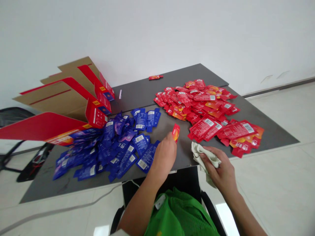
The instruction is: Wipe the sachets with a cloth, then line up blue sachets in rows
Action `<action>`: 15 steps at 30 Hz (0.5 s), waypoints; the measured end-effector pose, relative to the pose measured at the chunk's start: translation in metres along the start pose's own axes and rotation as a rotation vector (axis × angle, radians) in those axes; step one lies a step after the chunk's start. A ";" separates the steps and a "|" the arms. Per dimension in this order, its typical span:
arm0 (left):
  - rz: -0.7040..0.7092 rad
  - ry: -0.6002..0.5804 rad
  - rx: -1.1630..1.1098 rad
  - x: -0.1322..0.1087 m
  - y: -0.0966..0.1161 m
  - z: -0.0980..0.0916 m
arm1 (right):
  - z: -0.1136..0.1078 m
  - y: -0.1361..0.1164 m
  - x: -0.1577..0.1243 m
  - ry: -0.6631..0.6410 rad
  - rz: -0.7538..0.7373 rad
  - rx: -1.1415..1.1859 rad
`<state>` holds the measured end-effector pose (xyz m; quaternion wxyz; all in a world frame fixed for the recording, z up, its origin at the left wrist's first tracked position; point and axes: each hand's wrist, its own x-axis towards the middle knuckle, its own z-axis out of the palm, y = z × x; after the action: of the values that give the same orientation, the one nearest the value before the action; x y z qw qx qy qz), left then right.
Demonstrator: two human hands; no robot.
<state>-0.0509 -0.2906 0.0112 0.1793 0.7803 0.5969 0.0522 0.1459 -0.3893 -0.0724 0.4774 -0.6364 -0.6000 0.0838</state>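
Holding, left hand: fingers closing on 1 red sachet, its printed end projecting over the tabletop, between the blue sachet pile and the red sachet pile.
Right hand: clamping on 1 pale cloth, drooping at the near edge.
Step, as judged: the person is handling 1 sachet, cloth waiting apart; the next move is seemingly calling for a steady pinch while the cloth is approaching.
Obscured: the left hand is hiding the sachet's lower end; the cloth is covering some right fingertips; the red carton's flap is running out of frame; small print is defying reading.
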 end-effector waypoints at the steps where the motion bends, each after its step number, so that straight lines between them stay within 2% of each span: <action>1: -0.018 0.006 -0.040 -0.001 -0.005 0.003 | 0.000 0.000 0.000 -0.001 -0.004 -0.002; 3: -0.017 0.042 -0.122 -0.006 -0.016 0.013 | -0.001 -0.002 0.000 -0.004 -0.007 0.001; 5: 0.052 0.104 -0.161 -0.016 -0.025 0.024 | -0.003 -0.003 0.003 -0.014 0.000 0.011; 10: 0.231 0.283 -0.032 -0.063 -0.031 0.041 | -0.013 -0.015 0.029 -0.062 -0.009 -0.004; 13: 0.337 0.309 -0.001 -0.085 -0.030 0.048 | -0.013 -0.032 0.060 -0.089 -0.131 -0.021; 15: 0.408 0.314 0.019 -0.091 -0.031 0.057 | -0.006 -0.043 0.079 -0.158 -0.263 -0.026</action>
<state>-0.0882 -0.3824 -0.0403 0.0629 0.8685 0.4482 0.2023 0.1416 -0.3338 -0.0019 0.4272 -0.5500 -0.7149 0.0626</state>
